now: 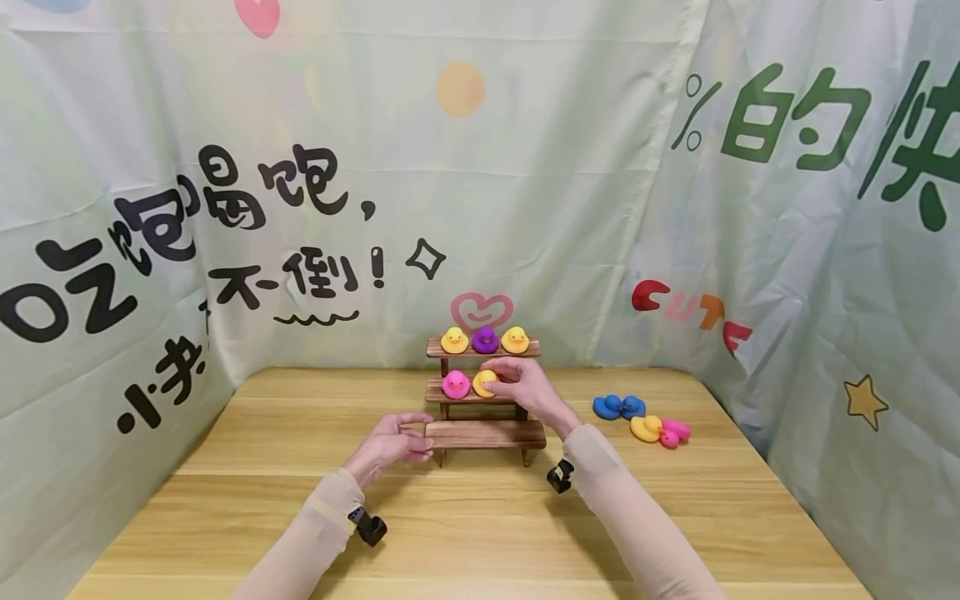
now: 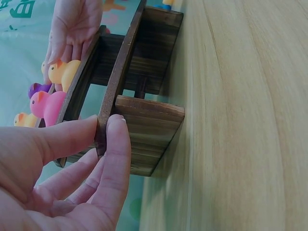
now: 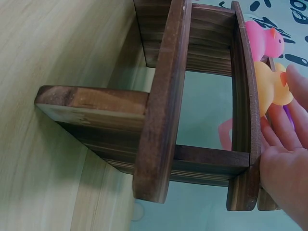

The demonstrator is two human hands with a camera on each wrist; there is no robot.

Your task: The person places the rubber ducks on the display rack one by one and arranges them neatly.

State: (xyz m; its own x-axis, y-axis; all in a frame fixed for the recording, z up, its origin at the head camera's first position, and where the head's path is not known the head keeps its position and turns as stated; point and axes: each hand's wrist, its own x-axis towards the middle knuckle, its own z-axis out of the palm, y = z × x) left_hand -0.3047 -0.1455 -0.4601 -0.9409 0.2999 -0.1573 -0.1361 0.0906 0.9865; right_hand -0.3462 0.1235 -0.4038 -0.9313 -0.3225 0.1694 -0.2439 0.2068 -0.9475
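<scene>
The right hand [image 1: 528, 390] pinches a yellow duck [image 1: 480, 381] midway along the stand's [image 1: 480, 436] middle shelf [image 1: 465, 400], with a pink duck [image 1: 455, 384] close at its 9 o'clock. A careless release could drag the duck off that narrow shelf or knock the pink one; lifting carelessly might clip the purple duck [image 1: 485, 340] above, towards 12 o'clock. The left hand [image 1: 390, 446], at the stand's 8 o'clock, has thumb and finger clamped on the bottom shelf's [image 2: 120, 74] end; a tug there would likely shake every duck. The desk [image 1: 480, 533] is pale wood-grain, with blue ducks [image 1: 633, 406], a loose yellow duck [image 1: 643, 428] and a loose pink duck [image 1: 677, 430] around 3 o'clock. Printed curtains [image 1: 555, 208] hang from 10 round to 2.
</scene>
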